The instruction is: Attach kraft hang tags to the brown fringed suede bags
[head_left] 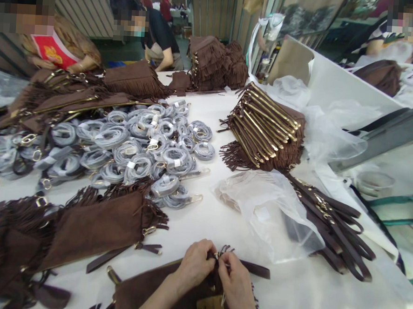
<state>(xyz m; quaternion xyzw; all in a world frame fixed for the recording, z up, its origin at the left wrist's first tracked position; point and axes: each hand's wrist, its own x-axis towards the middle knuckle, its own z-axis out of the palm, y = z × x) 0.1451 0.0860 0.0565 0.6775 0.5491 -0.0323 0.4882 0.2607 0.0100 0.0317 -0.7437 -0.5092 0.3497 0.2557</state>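
A brown suede-like bag (163,282) lies at the front of the table, with a tan paper tag (211,308) on it. Over its upper right corner, my left hand (197,264) is closed in a pinch at a small metal clasp (217,255). Close against it, my right hand (236,278) pinches at the same spot, its fingertips on the clasp or a thin piece beside it; the exact grip is partly hidden. A dark brown strap (257,269) sticks out to the right behind my right hand, and thin fringe shows above the fingers.
Left of my hands lies another fringed brown bag (97,231). Grey wrapped strap coils (139,166) are heaped beyond. To the right are a clear plastic bag (276,214), loose brown wrist straps (331,227) and stacked gold-zipped bags (267,125). Co-workers are across the table.
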